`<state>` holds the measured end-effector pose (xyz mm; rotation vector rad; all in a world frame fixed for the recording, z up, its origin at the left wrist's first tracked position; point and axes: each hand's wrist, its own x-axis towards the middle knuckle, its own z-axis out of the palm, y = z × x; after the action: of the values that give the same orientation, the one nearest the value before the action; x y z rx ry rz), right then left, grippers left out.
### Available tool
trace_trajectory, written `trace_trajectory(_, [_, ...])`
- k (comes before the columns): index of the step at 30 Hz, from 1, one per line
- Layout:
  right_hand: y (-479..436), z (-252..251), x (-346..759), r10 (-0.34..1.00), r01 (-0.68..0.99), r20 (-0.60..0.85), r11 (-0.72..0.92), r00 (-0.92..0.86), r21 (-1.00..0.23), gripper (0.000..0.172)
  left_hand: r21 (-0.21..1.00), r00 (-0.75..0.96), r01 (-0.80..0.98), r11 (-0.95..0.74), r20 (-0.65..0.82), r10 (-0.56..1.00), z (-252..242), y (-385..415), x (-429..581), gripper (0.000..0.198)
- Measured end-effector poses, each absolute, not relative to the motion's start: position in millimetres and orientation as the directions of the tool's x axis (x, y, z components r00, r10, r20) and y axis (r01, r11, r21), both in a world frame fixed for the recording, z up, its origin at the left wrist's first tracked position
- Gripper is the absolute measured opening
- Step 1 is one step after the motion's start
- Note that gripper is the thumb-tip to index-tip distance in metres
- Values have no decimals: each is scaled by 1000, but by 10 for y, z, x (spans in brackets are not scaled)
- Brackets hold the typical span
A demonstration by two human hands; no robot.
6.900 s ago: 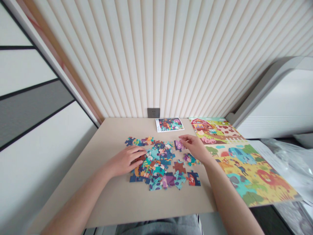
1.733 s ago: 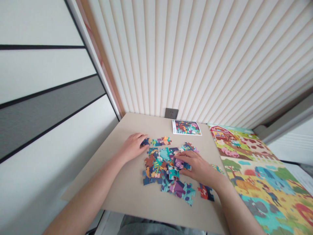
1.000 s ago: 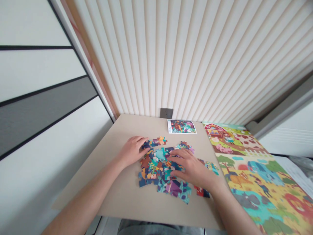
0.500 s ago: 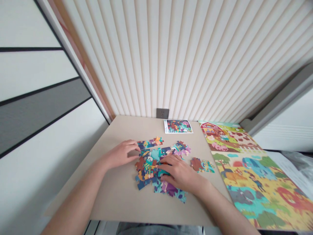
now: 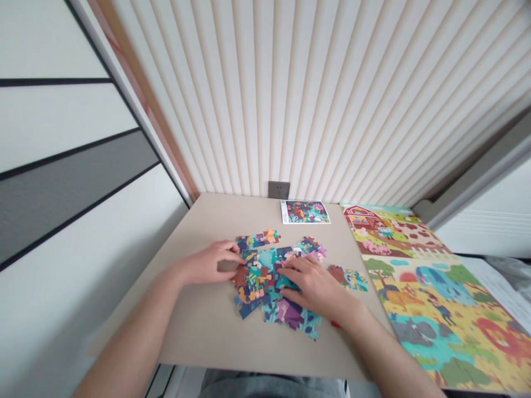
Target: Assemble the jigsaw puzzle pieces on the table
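Note:
A partly joined jigsaw puzzle (image 5: 257,276) with dark blue, teal, brown and purple parts lies flat on the table. My left hand (image 5: 213,262) is at its left edge, thumb and fingers apart, fingertips touching the border pieces. Over the puzzle's right half rests my right hand (image 5: 313,282), its fingers spread and hiding the pieces beneath. Just beyond is a separate joined strip (image 5: 258,239). A purple and teal cluster (image 5: 311,247) sits behind my right hand, and a brown and teal cluster (image 5: 350,278) to its right.
A printed picture card (image 5: 307,212) lies at the back of the beige table (image 5: 199,337), below a wall socket (image 5: 279,189). Finished farm (image 5: 394,232) and safari puzzles (image 5: 448,315) cover the right side. Something small and red (image 5: 336,324) shows by my right wrist.
The view has shifted slightly. My right hand's fingers have moved a little over the puzzle, and a red bit now shows beside my right wrist. My left hand stays at the left edge.

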<state>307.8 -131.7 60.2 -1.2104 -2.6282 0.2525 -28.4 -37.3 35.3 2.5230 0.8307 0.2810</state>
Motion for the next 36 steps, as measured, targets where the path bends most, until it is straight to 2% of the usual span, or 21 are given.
trace_trajectory(7, [-1190, 582, 3269, 850, 848, 205, 515, -485, -128, 34, 505, 794, 528, -683, -9, 608, 394, -427, -272, 50])
trace_trajectory(12, [-1135, 541, 3343, 877, 886, 206, 456, -433, -80, 29, 502, 791, 540, -676, -28, 611, 426, -455, -235, 43])
trace_trajectory(17, [-1186, 580, 3212, 819, 810, 250, 562, -517, -167, 35, 504, 790, 531, -681, -2, 614, 426, -471, -188, 40])
trace_trajectory(20, [-1259, 605, 3060, 706, 654, 209, 706, -677, -272, 49, 506, 798, 510, -695, 23, 602, 439, -494, -131, 41])
trace_trajectory(23, [-1318, 595, 2944, 612, 543, 147, 770, -777, -335, 58, 506, 806, 493, -708, 41, 591, 461, -521, -85, 40])
trace_trajectory(28, [-1340, 541, 2906, 618, 554, 141, 768, -774, -321, 44, 499, 799, 482, -720, 88, 595, 458, -502, -87, 45])
trace_trajectory(33, [-1366, 512, 2882, 634, 567, 178, 762, -753, -312, 33, 346, 594, 685, -641, 243, 767, 301, -365, -102, 47])
trace_trajectory(36, [-1395, 504, 2849, 632, 561, 192, 764, -751, -318, 29, 297, 561, 741, -602, 220, 798, 194, -279, -124, 57])
